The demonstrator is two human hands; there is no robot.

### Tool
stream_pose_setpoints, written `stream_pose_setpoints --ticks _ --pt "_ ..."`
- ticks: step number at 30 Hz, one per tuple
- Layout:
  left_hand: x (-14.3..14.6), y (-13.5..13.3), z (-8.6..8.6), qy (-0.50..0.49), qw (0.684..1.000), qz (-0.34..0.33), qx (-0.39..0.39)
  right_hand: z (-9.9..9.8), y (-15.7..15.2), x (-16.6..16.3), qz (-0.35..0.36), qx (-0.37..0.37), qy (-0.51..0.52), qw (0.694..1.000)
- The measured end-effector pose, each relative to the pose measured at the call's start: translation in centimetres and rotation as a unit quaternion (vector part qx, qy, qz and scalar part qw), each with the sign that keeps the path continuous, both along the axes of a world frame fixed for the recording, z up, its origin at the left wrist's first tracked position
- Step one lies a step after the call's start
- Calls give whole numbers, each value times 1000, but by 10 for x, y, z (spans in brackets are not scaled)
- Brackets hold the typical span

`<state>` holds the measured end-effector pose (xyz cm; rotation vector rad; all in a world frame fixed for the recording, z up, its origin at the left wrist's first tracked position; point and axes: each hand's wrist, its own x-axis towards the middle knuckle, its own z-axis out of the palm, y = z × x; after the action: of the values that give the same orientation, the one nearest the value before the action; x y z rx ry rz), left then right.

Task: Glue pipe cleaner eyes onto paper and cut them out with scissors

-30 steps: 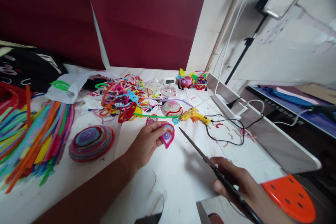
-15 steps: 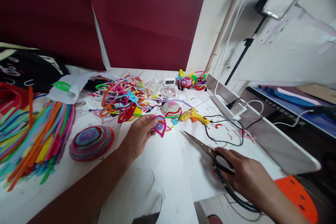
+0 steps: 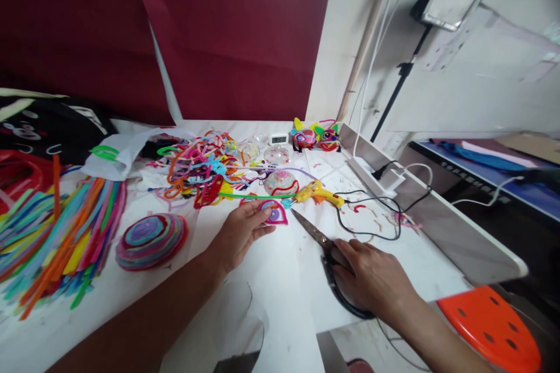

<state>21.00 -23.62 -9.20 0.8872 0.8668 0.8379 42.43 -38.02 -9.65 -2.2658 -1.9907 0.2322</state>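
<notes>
My left hand (image 3: 240,232) pinches a small teardrop-shaped coil of pipe cleaners (image 3: 275,213), magenta outside and purple inside, low over the white table (image 3: 280,297). My right hand (image 3: 370,277) lies over the black handles of a pair of scissors (image 3: 315,235) that rest on the table, blades closed and pointing up-left toward the coil. A yellow glue gun (image 3: 315,192) lies just beyond the blade tips.
A round multicoloured coiled disc (image 3: 151,232) sits left of my hand. Straight pipe cleaners (image 3: 56,227) fan out at far left, a tangled heap (image 3: 201,166) behind. Black cables (image 3: 371,215) run to a power strip (image 3: 371,172). An orange stool (image 3: 492,326) stands at lower right.
My right hand brought the scissors down from a raised slant onto the table and moved them left. My left hand stayed put, turning the small coil slightly.
</notes>
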Motion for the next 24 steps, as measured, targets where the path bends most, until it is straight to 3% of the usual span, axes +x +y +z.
stream_pose_setpoints --ticks 5,9,12,18,24 --pt "6 -9 2 1 999 -46 20 13 10 -6 26 51 191 980" --pt "11 -20 3 14 997 -61 35 15 29 -23 42 40 393 918" --pt "12 -26 5 33 997 -61 44 13 41 -34 41 24 479 876" --pt "10 -29 7 46 993 -92 58 4 45 -37 34 21 532 846" --pt "14 -27 4 66 987 -138 38 1 45 -36 51 18 477 877"
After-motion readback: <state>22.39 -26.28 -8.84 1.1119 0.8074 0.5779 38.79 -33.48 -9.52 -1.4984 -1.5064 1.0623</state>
